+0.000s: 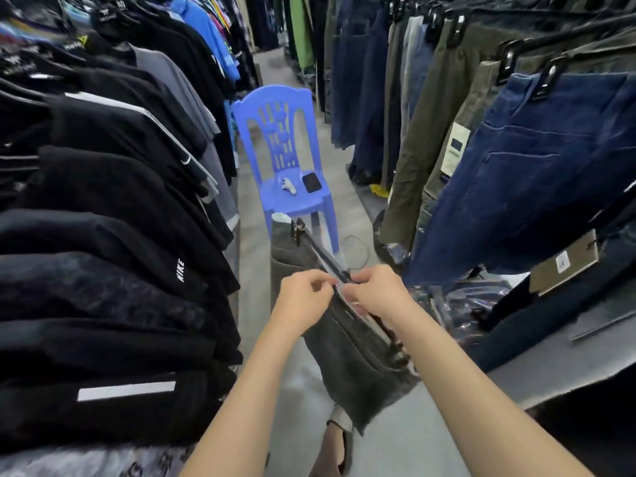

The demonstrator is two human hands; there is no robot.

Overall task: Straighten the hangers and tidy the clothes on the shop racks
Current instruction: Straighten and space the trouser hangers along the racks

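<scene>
1. Hanger (327,256): a black clip one, held out in the aisle between the two racks. It's tilted, with the far end pointing at the chair and the near end toward the person.
2. A grey garment (351,356) is clipped to it and hangs below the hands, above the floor (344,166).
3. Left hand (303,297): fingers curled, pinching the hanger around its middle from the left side.
4. Right hand (373,294): curled round the bar right beside the left one, so the two nearly touch. It's a bit blurry, so I can't tell the exact finger placement.
5. On the left are tightly packed black shirts (120,187). On the right are jeans (516,173) and olive trousers (423,132) on clip hangers, with a brown tag (564,263) dangling.
6. A blue chair (275,108) stands further down the aisle, with a small black thing (311,182) and a white thing (288,186) on its seat.
7. A sandalled foot (339,442) is on the floor under the garment.
</scene>
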